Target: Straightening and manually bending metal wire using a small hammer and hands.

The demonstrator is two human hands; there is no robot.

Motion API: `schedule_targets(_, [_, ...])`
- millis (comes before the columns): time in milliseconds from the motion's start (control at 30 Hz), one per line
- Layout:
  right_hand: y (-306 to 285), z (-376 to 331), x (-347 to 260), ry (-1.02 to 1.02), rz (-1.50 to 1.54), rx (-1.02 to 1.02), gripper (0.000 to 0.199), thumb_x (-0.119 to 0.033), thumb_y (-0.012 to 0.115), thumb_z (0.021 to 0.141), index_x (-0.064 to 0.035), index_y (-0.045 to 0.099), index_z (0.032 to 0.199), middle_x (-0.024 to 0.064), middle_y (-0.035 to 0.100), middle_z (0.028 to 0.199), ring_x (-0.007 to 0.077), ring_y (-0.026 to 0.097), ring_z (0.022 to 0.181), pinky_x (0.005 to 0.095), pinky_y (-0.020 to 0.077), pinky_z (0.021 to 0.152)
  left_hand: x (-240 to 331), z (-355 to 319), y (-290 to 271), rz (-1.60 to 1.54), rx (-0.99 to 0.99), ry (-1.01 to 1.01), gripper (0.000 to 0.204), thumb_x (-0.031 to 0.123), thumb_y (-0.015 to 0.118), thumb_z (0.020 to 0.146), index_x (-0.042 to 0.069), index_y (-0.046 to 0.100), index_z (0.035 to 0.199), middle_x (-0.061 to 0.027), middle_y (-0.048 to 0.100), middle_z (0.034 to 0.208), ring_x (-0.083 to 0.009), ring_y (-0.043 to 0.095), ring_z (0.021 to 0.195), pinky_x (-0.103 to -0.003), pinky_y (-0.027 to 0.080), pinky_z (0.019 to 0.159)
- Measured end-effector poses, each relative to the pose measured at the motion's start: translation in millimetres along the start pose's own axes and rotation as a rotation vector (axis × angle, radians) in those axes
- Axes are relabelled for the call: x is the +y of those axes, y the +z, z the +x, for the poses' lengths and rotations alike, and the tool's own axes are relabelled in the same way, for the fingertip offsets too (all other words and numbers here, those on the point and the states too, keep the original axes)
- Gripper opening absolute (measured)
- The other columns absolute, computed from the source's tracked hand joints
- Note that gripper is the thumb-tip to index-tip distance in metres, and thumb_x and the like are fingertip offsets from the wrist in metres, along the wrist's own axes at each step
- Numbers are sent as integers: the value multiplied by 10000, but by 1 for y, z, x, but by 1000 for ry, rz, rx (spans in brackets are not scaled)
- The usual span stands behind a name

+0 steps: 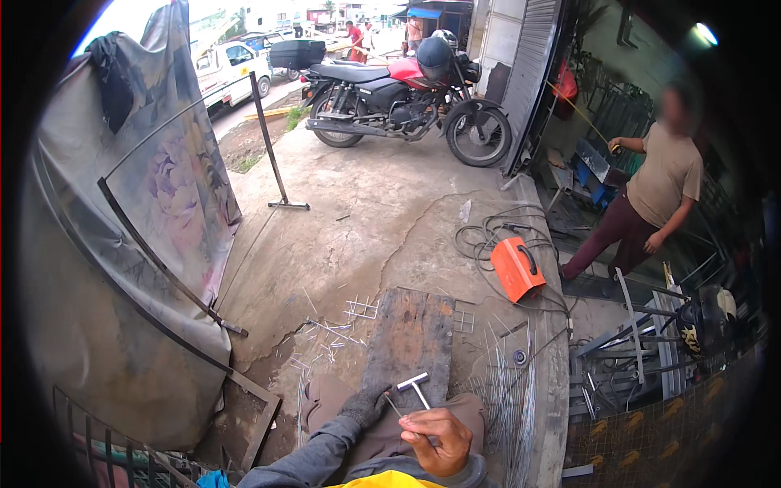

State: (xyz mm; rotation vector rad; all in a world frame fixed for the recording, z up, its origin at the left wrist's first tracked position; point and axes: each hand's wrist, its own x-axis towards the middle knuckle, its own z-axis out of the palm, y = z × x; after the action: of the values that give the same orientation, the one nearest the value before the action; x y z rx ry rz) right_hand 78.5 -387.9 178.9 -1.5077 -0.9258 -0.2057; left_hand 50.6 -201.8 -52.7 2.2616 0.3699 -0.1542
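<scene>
My left hand [364, 408], in a dark grey glove, is closed at the near left part of a scorched wooden board [411, 333]. A thin metal rod [394, 405] runs from its fingertips to my bare right hand [441, 443], which pinches the other end. Just beyond the right hand is a T-shaped silver metal piece [413, 382], like a small hammer; its stem ends by my knuckles, and whether I grip it is hidden. Cut rod pieces [329, 331] and a small welded grid [362, 309] lie left of the board.
Long thin rods [508, 407] lie at right, near an orange welding machine [517, 268] with coiled cables. A motorcycle [399, 98] stands ahead. A tarp [154, 203] and metal frame [163, 264] border the left. A person [663, 179] holds a tape measure at right, near stacked metal bars [643, 342].
</scene>
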Motion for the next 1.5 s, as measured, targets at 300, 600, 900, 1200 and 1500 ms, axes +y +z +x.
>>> schedule_targets(300, [-15, 0, -5, 156, 55, -102, 174, -88, 744, 860, -29, 620, 967, 124, 698, 896, 252, 705, 817, 327, 563, 739, 5, 2, -5, 23, -14, 96, 418, 387, 472, 992, 169, 551, 1340, -193, 617, 1253, -388, 593, 1143, -454, 471, 955])
schedule_targets(600, [-13, 19, -12, -70, 38, -361, 210, -14, 696, 850, -25, 691, 1059, 126, 691, 1049, 277, 699, 938, 353, 579, 819, -37, -2, 30, -10, -65, -40, 437, 440, 446, 989, 226, 533, 1360, -249, 604, 1237, -436, 592, 1122, -490, 474, 950])
schedule_targets(900, [-5, -18, -7, -81, 15, -111, 254, -37, 805, 740, 1, 682, 959, 124, 696, 877, 273, 720, 818, 344, 631, 713, -17, 12, 5, -39, 184, -126, 550, 388, 636, 904, 85, 509, 1345, -198, 601, 1263, -368, 584, 1165, -431, 475, 973])
schedule_targets(1200, [-7, -32, -15, -30, 34, -144, 239, -79, 815, 737, -16, 697, 934, 114, 711, 834, 255, 722, 790, 330, 629, 705, -22, -1, 15, -51, 122, -63, 422, 407, 622, 908, 102, 623, 1199, -180, 642, 1169, -370, 614, 1093, -443, 487, 925])
schedule_targets(1500, [-14, -17, -17, 56, 49, -298, 222, -91, 809, 757, -12, 686, 925, 104, 723, 825, 258, 730, 788, 337, 620, 726, -17, 2, 7, -16, 53, -94, 411, 416, 589, 920, 122, 636, 1204, -181, 641, 1199, -369, 605, 1120, -450, 478, 952])
